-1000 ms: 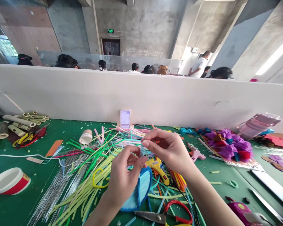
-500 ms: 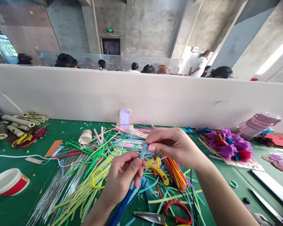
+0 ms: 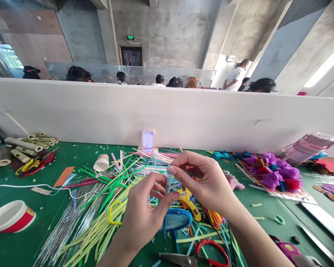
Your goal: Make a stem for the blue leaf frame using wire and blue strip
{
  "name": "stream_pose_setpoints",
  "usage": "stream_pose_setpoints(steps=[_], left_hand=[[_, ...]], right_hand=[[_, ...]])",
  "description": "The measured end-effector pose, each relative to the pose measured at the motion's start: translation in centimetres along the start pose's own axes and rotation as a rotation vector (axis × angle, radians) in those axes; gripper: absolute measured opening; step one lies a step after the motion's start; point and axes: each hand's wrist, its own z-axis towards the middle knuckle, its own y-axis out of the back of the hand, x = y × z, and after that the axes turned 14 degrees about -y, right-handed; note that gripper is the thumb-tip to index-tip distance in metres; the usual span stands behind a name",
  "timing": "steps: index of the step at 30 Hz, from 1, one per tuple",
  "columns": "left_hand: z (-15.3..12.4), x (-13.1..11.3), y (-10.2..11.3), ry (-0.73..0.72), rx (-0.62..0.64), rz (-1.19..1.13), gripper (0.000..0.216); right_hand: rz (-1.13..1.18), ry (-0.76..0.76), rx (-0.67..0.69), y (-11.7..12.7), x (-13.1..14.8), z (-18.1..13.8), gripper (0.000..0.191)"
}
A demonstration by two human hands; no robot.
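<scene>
Upright between my hands is a light blue fuzzy pipe-cleaner piece (image 3: 168, 181). My left hand (image 3: 147, 207) is closed around its lower part, thumb forward. My right hand (image 3: 203, 178) pinches its top end between thumb and fingertips. Below my left fingers a darker blue oval piece (image 3: 178, 219) shows its rim; whether it is joined to the light blue piece I cannot tell. Just behind lies a yellow glue gun (image 3: 189, 204), partly covered by my right hand. Red-handled scissors (image 3: 196, 256) rest at the table's near edge.
Green and yellow pipe cleaners (image 3: 100, 222) and silvery wires (image 3: 72, 218) spread to the left, near a paper cup (image 3: 13, 217). A phone (image 3: 147, 141) stands against the white partition (image 3: 167, 115). Purple flowers (image 3: 267, 170) and a pink bottle (image 3: 308, 148) are right.
Both hands have turned, and the light blue piece is now more upright. The dark blue piece, which hung toward me, has swung right and shows its oval rim.
</scene>
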Motion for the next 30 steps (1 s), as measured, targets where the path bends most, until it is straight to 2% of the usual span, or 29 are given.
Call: stream_pose_setpoints(steps=[2,4,8,11,17,22,25,28,30], left_hand=[[0.1,0.1,0.0,-0.055,-0.049,0.118,0.013],[0.1,0.2,0.1,-0.031,-0.059,0.086,0.014],[0.1,0.3,0.6,0.147,-0.007,-0.178,0.017],[0.2,0.1,1.0,0.229,0.050,-0.385,0.020],[0.1,0.7,1.4,0.291,0.158,-0.688,0.020],[0.0,2.8,1.5,0.268,0.244,-0.854,0.025],[0.3,2.7,1.6,0.258,0.227,-0.721,0.024],[0.3,1.8,1.5,0.215,0.112,-0.437,0.018],[0.1,1.1,1.2,0.150,0.026,-0.228,0.014]], right_hand=[[-0.035,-0.011,-0.018,-0.2,0.0,0.0,0.014],[-0.027,-0.013,0.011,-0.2,-0.2,0.3,0.013],[0.097,0.006,0.151,0.3,-0.9,1.3,0.010],[0.193,0.029,0.225,0.6,-1.5,1.8,0.007],[0.229,0.065,0.260,0.4,-1.8,1.8,0.009],[0.249,0.023,0.392,-0.1,-1.6,1.7,0.017],[0.239,0.012,0.290,-0.6,-1.7,1.5,0.016],[0.150,0.039,0.137,-1.1,-1.6,1.2,0.013],[0.074,0.060,0.080,-1.3,-1.3,1.0,0.014]])
